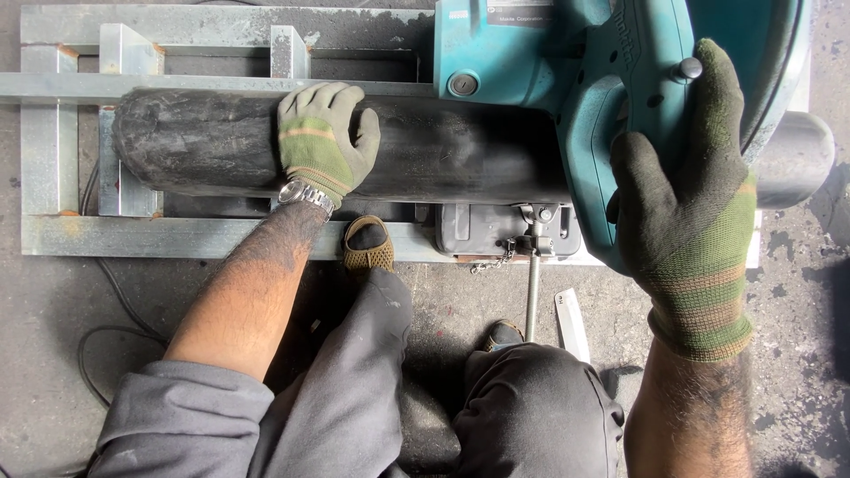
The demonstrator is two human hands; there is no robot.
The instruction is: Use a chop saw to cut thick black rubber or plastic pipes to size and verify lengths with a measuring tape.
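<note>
Wrapped over the thick black steel pipe [425, 146], the left hand [323, 137] at ten o'clock pins it steady on the grey metal frame [49, 159]; the right hand [686, 204], at three o'clock, closes round the teal chop saw [549, 62] handle.

Galvanized steel frame [53, 235] sits flat on stained concrete floor [797, 292], w/ short upright brackets [128, 53] along the back rail. Black cable [97, 341] loops across the floor at left. Small chain [494, 260] hangs off the front, next to a thin metal rod [531, 296]. White flat strip [572, 323] lies on the floor just beside the rod (plastic or metal, can't tell).
</note>
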